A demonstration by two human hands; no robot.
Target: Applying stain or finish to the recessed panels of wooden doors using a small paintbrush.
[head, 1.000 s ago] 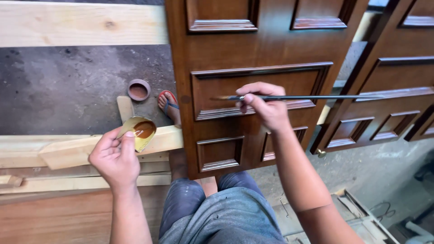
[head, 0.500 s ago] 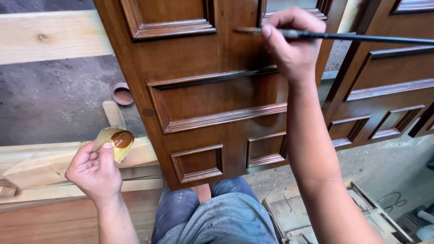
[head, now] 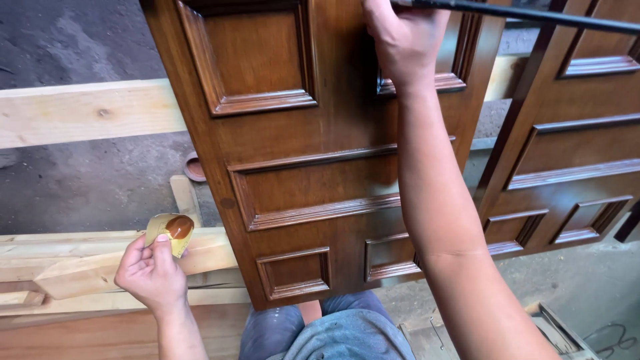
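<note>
My left hand (head: 152,272) holds a small clear cup (head: 171,232) with brown stain in it, low at the left above the pale timber. My right hand (head: 405,39) is raised near the top of the view and grips a long thin black brush handle (head: 533,15) that runs off to the right; its tip is hidden behind my fingers. Under that hand lies a brown panelled wooden door (head: 300,160), glossy with finish, its raised mouldings framing several recessed panels.
A second panelled door (head: 573,167) lies to the right. Pale timber beams (head: 80,117) cross the grey concrete floor at the left, with stacked lumber (head: 60,267) below. A small round lid (head: 194,168) sits on the floor by the door's edge. My jeans-clad knees (head: 333,330) show at the bottom.
My right hand has moved farther up the door with the brush, and the view has tilted with it. My left hand with the cup stays in about the same place.
</note>
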